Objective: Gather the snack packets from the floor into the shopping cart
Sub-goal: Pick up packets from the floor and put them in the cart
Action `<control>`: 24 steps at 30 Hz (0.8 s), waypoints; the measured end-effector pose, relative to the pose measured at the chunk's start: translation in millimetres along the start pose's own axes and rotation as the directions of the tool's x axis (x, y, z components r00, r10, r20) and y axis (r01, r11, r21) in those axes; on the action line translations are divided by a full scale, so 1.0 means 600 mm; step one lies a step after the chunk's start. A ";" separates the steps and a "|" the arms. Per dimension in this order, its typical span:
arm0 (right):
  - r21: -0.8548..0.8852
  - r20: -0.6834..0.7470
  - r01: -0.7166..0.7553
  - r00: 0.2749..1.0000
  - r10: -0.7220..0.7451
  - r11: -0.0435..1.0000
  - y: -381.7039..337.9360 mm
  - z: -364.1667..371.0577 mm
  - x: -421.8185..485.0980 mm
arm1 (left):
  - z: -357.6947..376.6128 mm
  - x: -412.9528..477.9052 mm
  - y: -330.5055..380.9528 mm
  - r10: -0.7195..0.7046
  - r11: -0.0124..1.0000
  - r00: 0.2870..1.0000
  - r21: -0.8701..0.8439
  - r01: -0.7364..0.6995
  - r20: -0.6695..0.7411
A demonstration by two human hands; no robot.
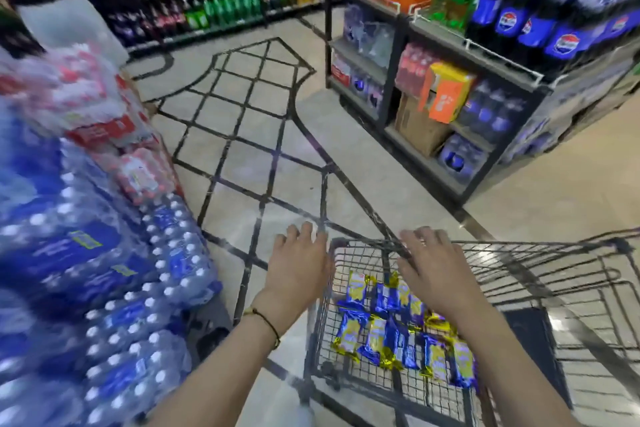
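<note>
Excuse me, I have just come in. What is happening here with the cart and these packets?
A person stands in a shop aisle with both hands held out by a wire shopping cart. The left hand and the right hand are open and hold nothing. Many blue and gold snack packets already lie on the cart's bottom. No packet shows on the floor in view. Packs of water bottles are stacked at the left, and drink shelves stand at the right.

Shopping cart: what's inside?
Blue-and-yellow snack packets lie flat on the wire bottom of the shopping cart. The right hand, held over the basket, covers part of the pile, so the exact count can't be told.
</note>
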State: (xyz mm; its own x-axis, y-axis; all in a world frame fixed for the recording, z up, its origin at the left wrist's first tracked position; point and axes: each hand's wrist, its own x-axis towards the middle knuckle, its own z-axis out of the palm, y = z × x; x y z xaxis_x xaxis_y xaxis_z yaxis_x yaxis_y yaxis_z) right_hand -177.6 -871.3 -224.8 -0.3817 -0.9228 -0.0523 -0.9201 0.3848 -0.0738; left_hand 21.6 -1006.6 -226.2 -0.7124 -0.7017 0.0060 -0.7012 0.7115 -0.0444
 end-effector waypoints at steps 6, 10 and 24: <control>-0.066 -0.098 0.266 0.958 -0.271 0.962 -0.112 -0.085 0.049 | -0.064 -0.103 -0.076 -0.290 0.956 0.942 -0.012 0.292 -0.169; -0.092 -0.100 0.501 0.855 -0.508 0.861 -0.211 -0.113 0.045 | -0.088 -0.222 -0.104 -0.549 0.824 0.791 -0.012 0.567 -0.270; -0.063 -0.095 0.967 0.241 -0.966 0.247 -0.575 -0.116 -0.234 | -0.118 -0.759 -0.045 -0.973 0.115 0.097 -0.074 0.991 -0.209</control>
State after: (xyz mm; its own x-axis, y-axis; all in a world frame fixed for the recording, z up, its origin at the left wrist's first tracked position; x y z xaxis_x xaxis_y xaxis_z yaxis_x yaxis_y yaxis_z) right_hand 187.1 -875.9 -122.6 0.7885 -0.5957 0.1531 -0.6020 -0.7984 -0.0059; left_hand 363.0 -703.8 -156.7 0.6075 -0.7531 0.2525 -0.7882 -0.6109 0.0743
